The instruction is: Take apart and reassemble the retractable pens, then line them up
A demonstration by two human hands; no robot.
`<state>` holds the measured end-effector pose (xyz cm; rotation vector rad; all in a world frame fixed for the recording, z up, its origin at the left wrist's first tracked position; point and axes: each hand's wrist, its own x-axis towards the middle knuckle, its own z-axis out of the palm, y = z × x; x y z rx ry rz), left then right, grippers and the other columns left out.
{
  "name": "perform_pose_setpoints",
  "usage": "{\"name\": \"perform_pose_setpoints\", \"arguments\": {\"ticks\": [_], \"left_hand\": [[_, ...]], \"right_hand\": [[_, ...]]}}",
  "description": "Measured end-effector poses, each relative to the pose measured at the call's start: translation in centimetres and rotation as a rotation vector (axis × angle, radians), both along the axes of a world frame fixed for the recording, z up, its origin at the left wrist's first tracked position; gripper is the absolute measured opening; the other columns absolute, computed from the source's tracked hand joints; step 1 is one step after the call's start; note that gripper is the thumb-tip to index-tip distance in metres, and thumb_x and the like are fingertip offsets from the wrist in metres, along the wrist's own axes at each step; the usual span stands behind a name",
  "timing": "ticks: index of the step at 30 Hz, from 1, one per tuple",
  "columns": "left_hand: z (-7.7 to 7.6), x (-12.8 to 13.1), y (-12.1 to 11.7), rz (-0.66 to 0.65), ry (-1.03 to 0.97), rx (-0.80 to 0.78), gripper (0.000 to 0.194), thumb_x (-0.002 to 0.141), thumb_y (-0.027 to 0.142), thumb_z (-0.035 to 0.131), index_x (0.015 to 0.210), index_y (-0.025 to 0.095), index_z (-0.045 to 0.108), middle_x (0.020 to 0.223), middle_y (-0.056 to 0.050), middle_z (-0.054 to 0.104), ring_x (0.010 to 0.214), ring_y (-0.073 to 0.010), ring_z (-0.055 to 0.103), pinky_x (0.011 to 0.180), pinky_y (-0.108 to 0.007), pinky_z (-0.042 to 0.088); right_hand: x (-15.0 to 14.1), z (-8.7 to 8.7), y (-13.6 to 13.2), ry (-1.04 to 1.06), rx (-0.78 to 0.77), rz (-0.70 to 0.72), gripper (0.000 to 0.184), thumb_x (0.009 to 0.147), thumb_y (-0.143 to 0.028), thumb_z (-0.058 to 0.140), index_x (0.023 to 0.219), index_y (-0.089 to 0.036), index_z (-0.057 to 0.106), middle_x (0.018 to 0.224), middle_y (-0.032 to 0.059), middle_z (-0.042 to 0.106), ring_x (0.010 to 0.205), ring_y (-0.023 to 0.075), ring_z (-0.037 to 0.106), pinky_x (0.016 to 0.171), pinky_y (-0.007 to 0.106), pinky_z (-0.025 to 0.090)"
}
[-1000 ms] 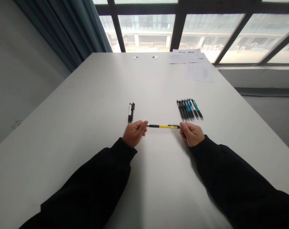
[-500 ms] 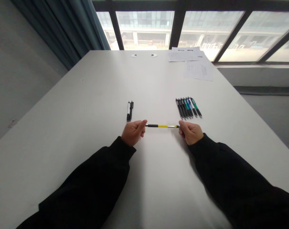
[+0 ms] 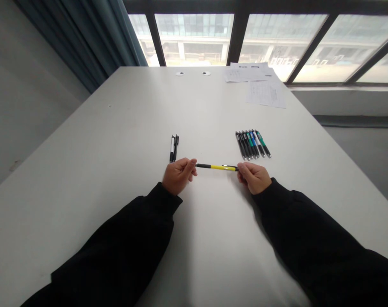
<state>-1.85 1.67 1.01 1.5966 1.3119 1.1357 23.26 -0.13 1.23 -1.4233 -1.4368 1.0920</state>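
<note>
A yellow pen [image 3: 220,167] with a black grip is stretched crosswise between my two hands above the table. My left hand [image 3: 179,175] is closed, pinching the grip end between thumb and fingers. At the opposite end, with the clip, my right hand [image 3: 254,176] is closed on the pen in the same way. Just beyond my left hand lie two pens, a white and black pen [image 3: 172,147] and a black pen [image 3: 176,147]; the left hand hides their near tips. Past my right hand a row of several pens [image 3: 252,144] in black, green, blue and white lies side by side.
The white table [image 3: 132,132] stretches away to the windows. Printed papers [image 3: 266,94] overlap at its far right corner. Two oval fittings [image 3: 206,73] sit near the far edge. A blue curtain [image 3: 85,38] hangs at the left back.
The yellow pen has rolled about its length, so the clip now shows along its upper side. It tilts slightly, its left end higher. My right hand has shifted a little left.
</note>
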Motion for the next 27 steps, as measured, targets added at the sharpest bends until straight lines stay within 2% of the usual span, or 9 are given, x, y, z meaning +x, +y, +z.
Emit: {"name": "perform_pose_setpoints", "arguments": {"ticks": [5, 8, 11, 17, 20, 22, 25, 27], "left_hand": [[0.3, 0.4, 0.4, 0.009, -0.182, -0.034, 0.038, 0.090, 0.048, 0.059, 0.075, 0.013, 0.063, 0.055, -0.001, 0.062, 0.040, -0.0064, 0.046, 0.040, -0.020, 0.034], [0.4, 0.5, 0.5, -0.018, -0.283, -0.069, 0.033, 0.087, 0.044, 0.065, 0.079, 0.012, 0.064, 0.059, -0.003, 0.065, 0.041, -0.0067, 0.048, 0.040, -0.020, 0.036], [0.3, 0.5, 0.5, -0.091, -0.388, -0.143, 0.029, 0.083, 0.039, 0.069, 0.080, 0.011, 0.063, 0.062, -0.004, 0.067, 0.044, -0.0080, 0.052, 0.041, -0.019, 0.039], [-0.2, 0.6, 0.3, -0.270, -0.479, -0.281, 0.027, 0.073, 0.031, 0.078, 0.081, 0.011, 0.063, 0.070, -0.007, 0.069, 0.059, -0.0142, 0.064, 0.049, -0.022, 0.048], [-0.1, 0.7, 0.2, -0.295, -0.490, -0.301, 0.028, 0.070, 0.030, 0.080, 0.081, 0.011, 0.063, 0.070, -0.007, 0.069, 0.062, -0.0145, 0.065, 0.054, -0.024, 0.050], [-0.1, 0.8, 0.3, -0.251, -0.545, -0.303, 0.029, 0.073, 0.035, 0.078, 0.084, 0.012, 0.063, 0.070, -0.006, 0.068, 0.059, -0.0123, 0.062, 0.056, -0.024, 0.050], [0.0, 1.4, 0.4, -0.145, -0.716, -0.261, 0.036, 0.077, 0.048, 0.074, 0.086, 0.014, 0.064, 0.074, -0.004, 0.066, 0.063, -0.0105, 0.059, 0.060, -0.023, 0.050], [0.2, 2.0, 0.3, -0.133, -0.808, -0.230, 0.040, 0.075, 0.053, 0.074, 0.087, 0.016, 0.064, 0.083, -0.004, 0.065, 0.072, -0.0114, 0.062, 0.067, -0.024, 0.053]], "right_hand": [[-0.1, -0.4, 0.1, 0.147, 0.001, 0.048, 0.050, 0.081, -0.060, 0.064, 0.075, -0.011, 0.055, 0.057, -0.0003, 0.053, 0.042, 0.0022, 0.040, 0.040, 0.015, 0.026], [-0.2, -0.5, 0.1, 0.209, 0.000, 0.034, 0.047, 0.079, -0.057, 0.068, 0.084, -0.012, 0.052, 0.069, 0.0006, 0.059, 0.043, 0.0020, 0.045, 0.038, 0.013, 0.028], [-0.3, -0.4, 0.2, 0.269, -0.003, 0.002, 0.049, 0.078, -0.057, 0.068, 0.092, -0.014, 0.048, 0.083, 0.0025, 0.063, 0.044, 0.0021, 0.048, 0.035, 0.013, 0.030], [-0.1, -0.3, 0.6, 0.347, -0.009, 0.012, 0.052, 0.079, -0.058, 0.066, 0.100, -0.016, 0.044, 0.092, 0.0043, 0.065, 0.044, 0.0029, 0.051, 0.034, 0.013, 0.034], [0.1, -0.4, 0.7, 0.358, -0.004, 0.011, 0.051, 0.079, -0.057, 0.066, 0.101, -0.016, 0.045, 0.088, 0.0033, 0.065, 0.044, 0.0037, 0.051, 0.035, 0.014, 0.035], [0.1, -0.4, 0.5, 0.343, -0.004, 0.036, 0.050, 0.079, -0.057, 0.067, 0.097, -0.015, 0.046, 0.080, 0.0024, 0.064, 0.045, 0.0042, 0.051, 0.036, 0.014, 0.035], [-0.6, -0.4, -0.6, 0.276, -0.015, 0.166, 0.045, 0.082, -0.055, 0.064, 0.086, -0.013, 0.049, 0.070, 0.0030, 0.062, 0.046, 0.0049, 0.051, 0.039, 0.013, 0.035], [-1.6, -0.4, -1.8, 0.221, -0.032, 0.297, 0.043, 0.085, -0.054, 0.061, 0.081, -0.012, 0.051, 0.064, 0.0037, 0.061, 0.046, 0.0050, 0.051, 0.041, 0.013, 0.035]]}}
